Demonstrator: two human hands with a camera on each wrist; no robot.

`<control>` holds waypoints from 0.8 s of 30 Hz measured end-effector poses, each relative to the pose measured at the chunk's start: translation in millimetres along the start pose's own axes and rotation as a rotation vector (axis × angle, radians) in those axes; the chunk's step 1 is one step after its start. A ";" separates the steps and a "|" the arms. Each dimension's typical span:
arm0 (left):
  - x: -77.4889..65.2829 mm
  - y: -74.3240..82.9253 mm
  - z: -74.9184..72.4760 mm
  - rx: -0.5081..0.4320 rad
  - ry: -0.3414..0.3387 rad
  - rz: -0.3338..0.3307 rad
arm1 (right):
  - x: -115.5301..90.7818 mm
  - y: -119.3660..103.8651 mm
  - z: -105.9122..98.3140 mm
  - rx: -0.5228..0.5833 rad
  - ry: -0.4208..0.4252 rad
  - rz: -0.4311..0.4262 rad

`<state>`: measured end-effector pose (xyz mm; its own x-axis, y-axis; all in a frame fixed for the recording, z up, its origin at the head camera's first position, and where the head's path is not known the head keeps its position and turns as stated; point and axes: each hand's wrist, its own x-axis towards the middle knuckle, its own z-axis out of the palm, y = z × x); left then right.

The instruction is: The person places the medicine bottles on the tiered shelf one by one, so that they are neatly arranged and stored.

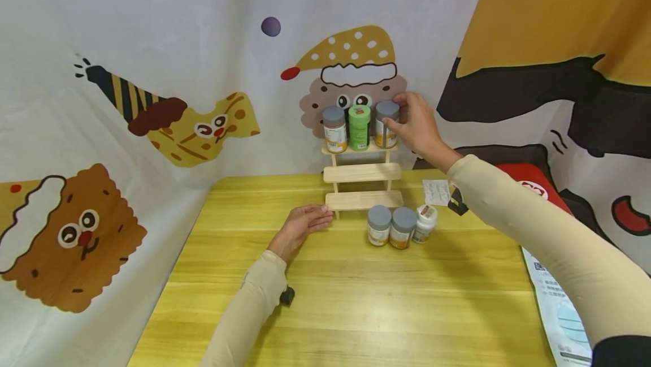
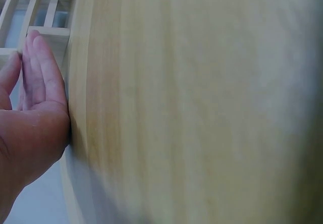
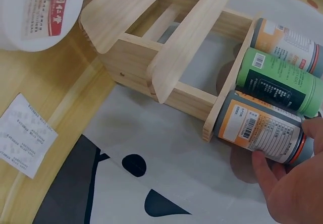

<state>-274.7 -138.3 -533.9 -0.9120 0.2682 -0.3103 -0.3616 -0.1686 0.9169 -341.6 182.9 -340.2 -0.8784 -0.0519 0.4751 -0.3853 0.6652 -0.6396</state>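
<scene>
A three-step wooden rack [image 1: 363, 173] stands at the back of the table. Its top step carries a grey-lidded jar [image 1: 335, 134] at the left, a green jar [image 1: 359, 129] in the middle and another grey-lidded jar [image 1: 387, 108] at the right. My right hand [image 1: 421, 126] pinches that right jar near its lid between thumb and fingers; its base is on the step in the right wrist view. Straight fingers of my left hand [image 1: 301, 227] touch the bottom step's left end. Before the rack stand two grey-lidded jars [image 1: 379, 227] and a white bottle [image 1: 425, 221].
A small printed paper slip [image 1: 435, 192] lies right of the rack. At the table's right edge are a blue-and-white printed packet [image 1: 559, 316] and a red item [image 1: 526, 177]. A cartoon-printed cloth [image 1: 203, 44] hangs close behind the rack.
</scene>
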 end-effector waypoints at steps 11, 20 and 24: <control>-0.8 -0.6 2.2 0.009 0.019 -0.007 | -14.2 9.2 -2.6 0.086 -0.008 -0.035; -0.6 -1.1 2.1 -0.009 0.017 -0.007 | -75.5 10.2 -2.7 0.106 -0.133 0.021; -0.6 -0.3 1.2 -0.005 0.017 -0.008 | -102.4 9.3 -4.7 0.111 -0.231 0.042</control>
<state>-273.8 -137.3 -533.7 -0.9123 0.2532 -0.3219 -0.3698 -0.1717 0.9131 -254.0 197.9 -391.9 -0.9307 -0.2030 0.3043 -0.3645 0.5854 -0.7242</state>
